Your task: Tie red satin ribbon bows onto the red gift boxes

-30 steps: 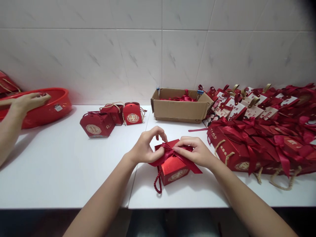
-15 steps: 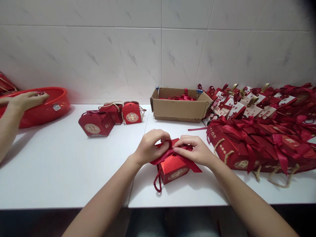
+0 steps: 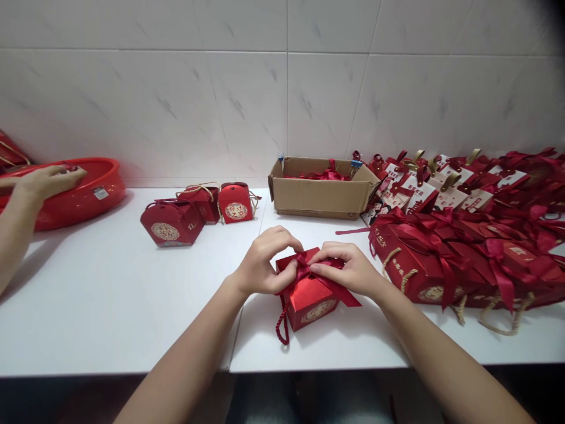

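Observation:
A small red gift box [image 3: 309,300] with a gold emblem and a red cord handle sits on the white table [image 3: 110,294] near its front edge. A dark red ribbon [image 3: 339,291] runs over the box's top. My left hand [image 3: 260,265] pinches the ribbon at the box's left top, fingers curled. On the right side, my right hand [image 3: 348,268] pinches the same ribbon, its fingers pressed together. One ribbon tail hangs out to the right.
Three finished red boxes [image 3: 172,222] stand at back left. A cardboard box [image 3: 322,191] with ribbons sits behind. Several red gift boxes and tags [image 3: 463,235] pile up at right. Another person's hand [image 3: 48,179] rests on a red basin [image 3: 88,194] at far left.
My left hand's fingers have shifted on the ribbon, first closing over the knot, then lifting slightly. The other person's hand at the basin has barely moved.

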A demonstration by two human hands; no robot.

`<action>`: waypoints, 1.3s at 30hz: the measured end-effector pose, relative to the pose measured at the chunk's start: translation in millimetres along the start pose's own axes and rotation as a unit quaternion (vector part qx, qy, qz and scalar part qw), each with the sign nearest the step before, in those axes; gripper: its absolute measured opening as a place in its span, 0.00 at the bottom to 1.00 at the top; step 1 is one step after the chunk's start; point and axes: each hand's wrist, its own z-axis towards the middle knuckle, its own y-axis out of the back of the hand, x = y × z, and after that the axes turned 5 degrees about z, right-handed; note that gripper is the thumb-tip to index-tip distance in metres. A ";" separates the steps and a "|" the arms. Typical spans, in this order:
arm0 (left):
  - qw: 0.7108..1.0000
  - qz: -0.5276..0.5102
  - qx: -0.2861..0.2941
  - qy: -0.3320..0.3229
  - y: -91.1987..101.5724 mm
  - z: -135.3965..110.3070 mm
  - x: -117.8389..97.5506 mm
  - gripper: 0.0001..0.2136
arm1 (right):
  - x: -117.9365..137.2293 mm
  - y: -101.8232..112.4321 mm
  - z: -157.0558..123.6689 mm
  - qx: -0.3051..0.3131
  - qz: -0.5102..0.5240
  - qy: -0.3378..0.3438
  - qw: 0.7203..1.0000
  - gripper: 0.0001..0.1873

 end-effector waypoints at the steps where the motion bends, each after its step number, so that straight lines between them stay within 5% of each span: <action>1: 1.000 0.011 -0.013 -0.001 -0.5 -0.1 1.1 0.07 | 0.1 -0.1 0.0 -0.001 -0.002 0.001 1.000 0.07; 28: 0.996 0.065 -0.067 -0.011 -10.9 -2.1 6.6 0.04 | 0.3 -2.1 0.4 -0.007 -0.013 0.011 1.000 0.08; 39: 0.997 0.056 -0.038 0.020 -11.3 -2.7 5.4 0.06 | 0.6 -2.2 -0.5 -0.008 -0.010 0.007 1.000 0.07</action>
